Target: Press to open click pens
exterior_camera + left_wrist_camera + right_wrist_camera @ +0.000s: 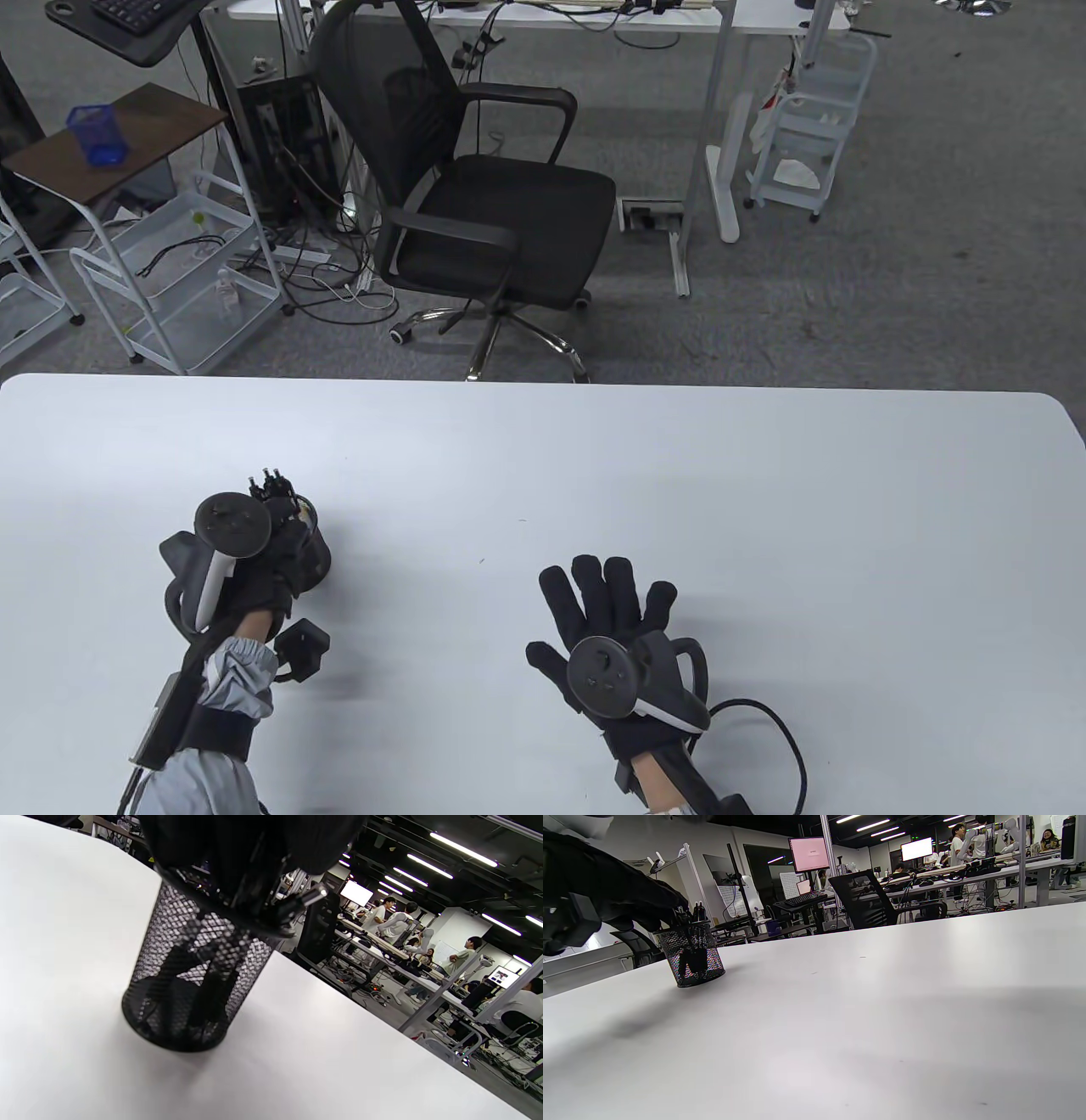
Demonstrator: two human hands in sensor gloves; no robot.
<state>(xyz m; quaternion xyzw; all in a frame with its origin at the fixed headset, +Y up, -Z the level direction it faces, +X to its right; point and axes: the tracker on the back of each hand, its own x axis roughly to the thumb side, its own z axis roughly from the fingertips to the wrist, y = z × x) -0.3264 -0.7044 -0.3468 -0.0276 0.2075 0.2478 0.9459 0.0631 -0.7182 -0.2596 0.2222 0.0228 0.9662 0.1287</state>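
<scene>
Left hand [263, 569] sits over the mesh pen cup [690, 955], grip unclear. Right hand [611, 620] lies flat, fingers spread. Advise pinching one click pen [273, 486] high and lifting straight.

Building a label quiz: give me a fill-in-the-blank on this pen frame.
1. The pens stand in a black ____ cup.
2. The ____ hand is at the cup's rim.
3. The right hand lies with fingers ____ on the white table.
4. Beyond the table stands a black office ____.

Missing: mesh; left; spread; chair
</scene>
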